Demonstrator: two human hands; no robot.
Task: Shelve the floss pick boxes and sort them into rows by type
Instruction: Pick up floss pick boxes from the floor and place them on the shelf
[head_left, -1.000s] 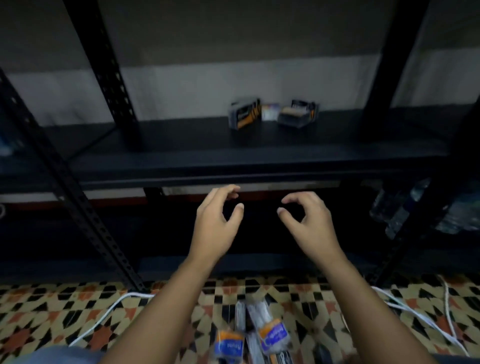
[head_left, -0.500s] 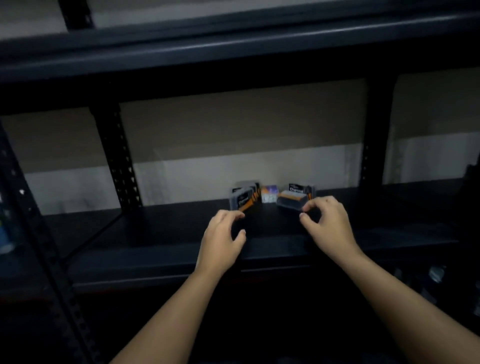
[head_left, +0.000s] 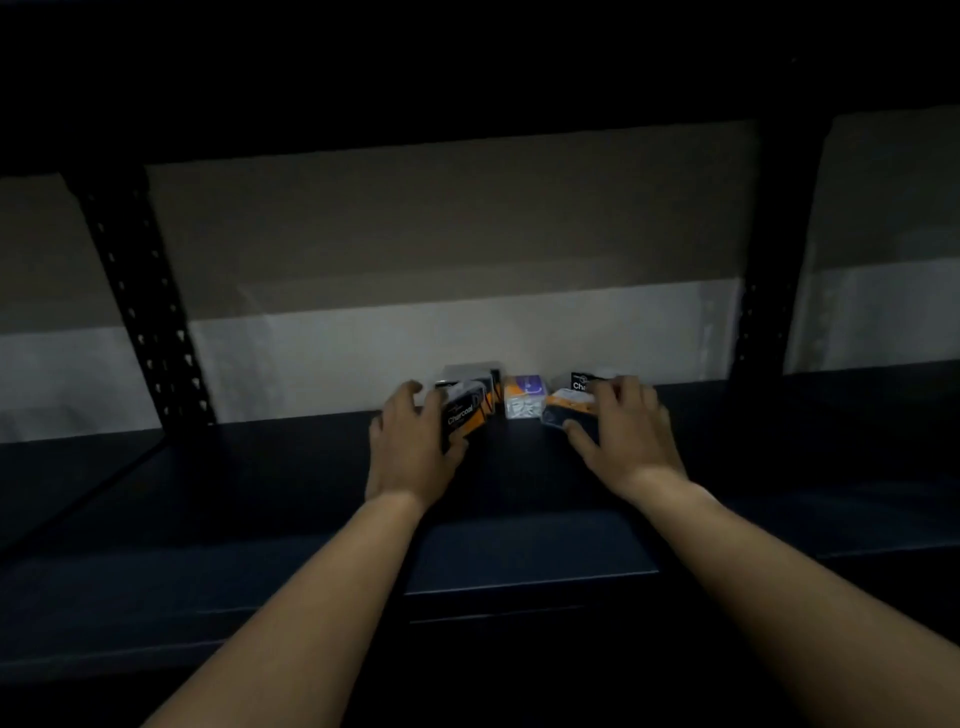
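Note:
Several floss pick boxes sit at the back of the dark shelf (head_left: 260, 467) against the wall. My left hand (head_left: 410, 447) grips a black and orange charcoal box (head_left: 465, 413), fingers over its top and thumb under its front corner. More boxes of that kind stand just behind it. A white and purple box (head_left: 524, 397) stands in the middle, untouched. My right hand (head_left: 623, 434) holds another black and orange charcoal box (head_left: 569, 408) that lies tilted, thumb at its front edge. A further charcoal box (head_left: 582, 382) stands behind that hand.
A black perforated upright (head_left: 150, 312) rises at the left and another (head_left: 761, 291) at the right. The upper shelf (head_left: 467, 78) hangs dark overhead. The wall behind is grey above and white below.
Both hands reached forward from the shelf's front edge to the boxes at the back and took hold of a charcoal box each. The view tilted up and moved closer.

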